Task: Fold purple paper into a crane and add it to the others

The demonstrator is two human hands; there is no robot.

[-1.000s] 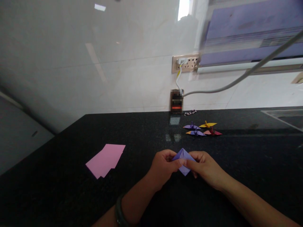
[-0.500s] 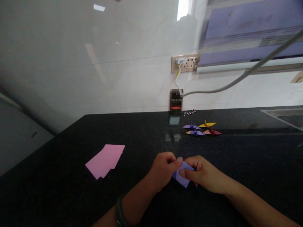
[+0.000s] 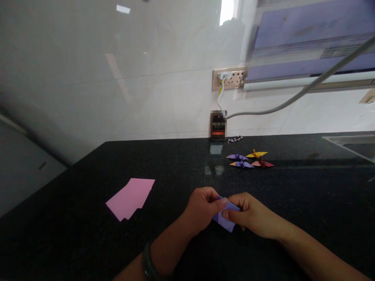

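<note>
A small folded sheet of purple origami paper [image 3: 225, 223] is held between both hands, just above the dark countertop. My left hand [image 3: 203, 208], with a dark bangle on its wrist, pinches the paper's upper left part, thumb on top. From the other side my right hand [image 3: 249, 215] grips it, the thumb pressed flat on its face and the fingers behind. The two thumbs lie close together. Part of the paper and most fingertips are hidden. Beyond the hands stand several folded paper cranes: a yellow one [image 3: 256, 154], a red one [image 3: 263, 164] and purple ones [image 3: 242, 164].
Pink paper sheets [image 3: 131, 199] lie in a loose stack on the black countertop [image 3: 164, 164] to the left. A dark blurred device [image 3: 218, 125] leans against the wall, cabled to a socket [image 3: 230, 78]. A beaded strand [image 3: 235, 139] lies beside it. A sink edge [image 3: 345, 147] shows at right.
My left thumb has shifted very slightly to the right along the purple paper. Both hands otherwise keep almost the same place and hold.
</note>
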